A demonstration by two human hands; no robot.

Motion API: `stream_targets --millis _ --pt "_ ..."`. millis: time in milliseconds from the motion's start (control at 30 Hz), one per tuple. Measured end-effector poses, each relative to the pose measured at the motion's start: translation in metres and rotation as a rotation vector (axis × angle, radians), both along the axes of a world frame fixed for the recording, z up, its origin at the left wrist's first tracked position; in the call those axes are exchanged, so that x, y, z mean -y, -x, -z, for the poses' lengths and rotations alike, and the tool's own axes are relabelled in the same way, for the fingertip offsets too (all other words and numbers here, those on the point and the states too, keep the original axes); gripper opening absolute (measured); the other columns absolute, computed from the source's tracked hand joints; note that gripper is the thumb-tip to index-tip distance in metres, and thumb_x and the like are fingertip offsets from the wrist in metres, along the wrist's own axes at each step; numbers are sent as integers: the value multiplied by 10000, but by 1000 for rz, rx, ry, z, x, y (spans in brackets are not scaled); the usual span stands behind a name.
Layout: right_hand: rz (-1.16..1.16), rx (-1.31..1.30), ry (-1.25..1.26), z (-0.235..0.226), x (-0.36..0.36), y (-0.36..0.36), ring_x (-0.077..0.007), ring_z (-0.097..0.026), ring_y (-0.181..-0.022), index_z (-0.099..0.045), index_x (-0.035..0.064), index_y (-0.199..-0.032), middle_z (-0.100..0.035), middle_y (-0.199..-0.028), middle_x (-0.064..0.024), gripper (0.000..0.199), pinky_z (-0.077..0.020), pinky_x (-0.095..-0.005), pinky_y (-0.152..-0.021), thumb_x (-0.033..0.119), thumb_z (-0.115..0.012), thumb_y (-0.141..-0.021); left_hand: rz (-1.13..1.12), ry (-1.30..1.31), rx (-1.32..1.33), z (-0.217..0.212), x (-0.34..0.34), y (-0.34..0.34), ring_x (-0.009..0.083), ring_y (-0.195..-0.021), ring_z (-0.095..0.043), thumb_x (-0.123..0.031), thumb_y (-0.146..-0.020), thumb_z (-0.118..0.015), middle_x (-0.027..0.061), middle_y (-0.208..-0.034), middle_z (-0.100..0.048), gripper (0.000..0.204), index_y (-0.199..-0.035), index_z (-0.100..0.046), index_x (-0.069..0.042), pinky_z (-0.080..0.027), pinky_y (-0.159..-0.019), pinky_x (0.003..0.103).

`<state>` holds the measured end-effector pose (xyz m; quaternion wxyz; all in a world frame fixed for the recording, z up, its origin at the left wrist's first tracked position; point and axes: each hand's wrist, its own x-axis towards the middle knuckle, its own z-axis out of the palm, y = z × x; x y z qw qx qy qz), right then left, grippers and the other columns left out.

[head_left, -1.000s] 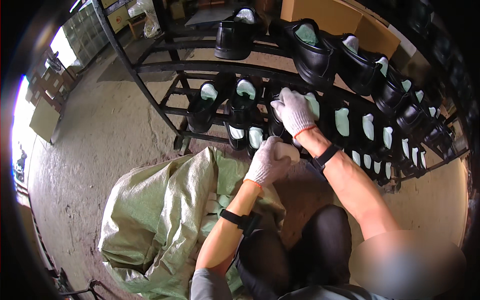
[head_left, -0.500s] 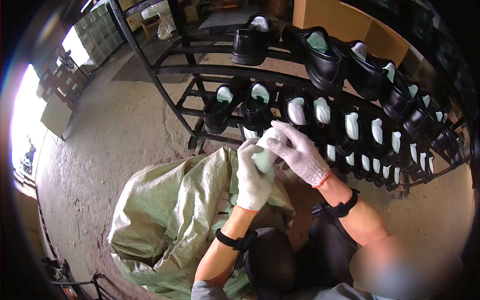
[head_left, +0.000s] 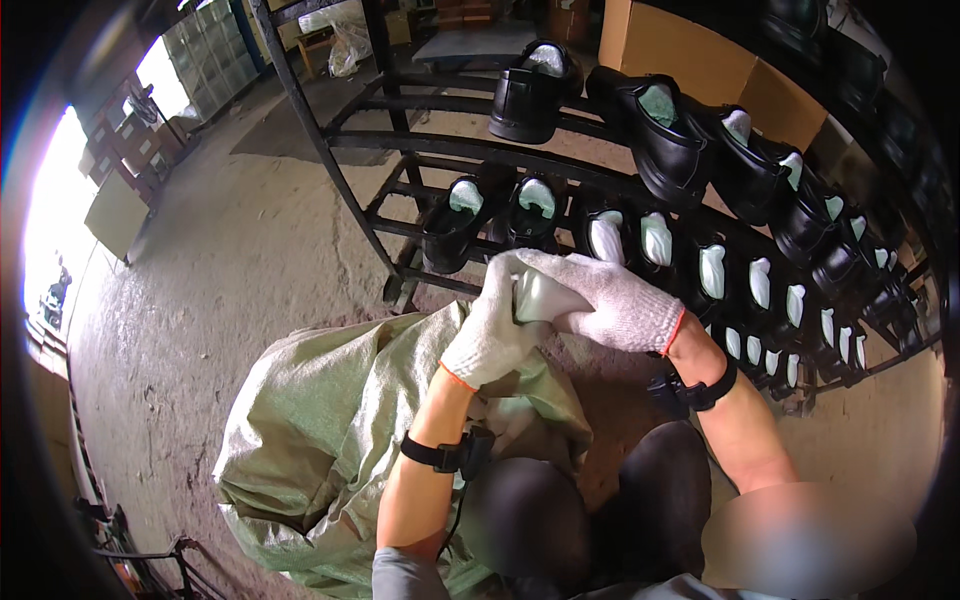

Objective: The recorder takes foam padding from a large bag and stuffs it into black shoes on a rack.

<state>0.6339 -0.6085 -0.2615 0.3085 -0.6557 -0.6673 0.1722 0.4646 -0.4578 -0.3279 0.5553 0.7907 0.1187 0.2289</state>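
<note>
My left hand [head_left: 492, 328] and my right hand [head_left: 622, 306], both in white knit gloves, are wrapped round a pale greenish-white wad of shoe stuffing [head_left: 545, 298]. The left fingers hold it from one side; the right fingers fold over its top and far end. Beyond my hands, a black shoe [head_left: 448, 242] with similar pale stuffing sits on the rack's middle level, next to another black shoe [head_left: 522, 232]. Below my left forearm, a large pale-green woven sack [head_left: 320, 420] lies slumped, with pale pieces partly showing at its mouth.
A black metal rack [head_left: 335, 160] carries several rows of stuffed black shoes, running off to the right. Behind it stands a cardboard box [head_left: 690, 55]. Concrete floor [head_left: 210, 320] stretches to the left, and a thin dark metal frame [head_left: 180, 555] is at the lower left.
Both hands have turned the wad and closed further round it; the right hand now reaches over it. The view has shifted slightly, so the rack sits a little lower and farther right.
</note>
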Motion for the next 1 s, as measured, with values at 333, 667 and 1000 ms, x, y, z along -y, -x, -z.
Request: stream_targets --millis 333,667,1000 --pt "936 48 -787 60 -138 -41 -398 -773 -932 -778 51 -1110 -792 -1020 -198 334 -620 -525 -844 332 -818 -935 -372 126 -79 92 -10 -70 307 -1234 -713 -88 -889 -816 241 -1420 -676 897 -1654 -350 -44 -588 -1039 404" --pt "747 665 12 84 -170 -73 -414 -766 -1118 -734 49 -1208 -764 -1178 -250 343 -626 -545 -931 308 -713 -986 -428 178 46 138 -3 -86 216 -1086 -719 -167 -973 -792 162 -1206 -751 777 -1601 -385 45 -595 -924 370" --pt "517 660 -53 77 -161 -105 -494 -723 -1042 -795 106 -1056 -774 -1076 -249 254 -592 -571 -921 316 -664 -999 -146 11 -704 139 30 114 464 -1073 -740 -58 -930 -653 276 -1159 -751 264 -1160 -774 -15 -576 -952 504"
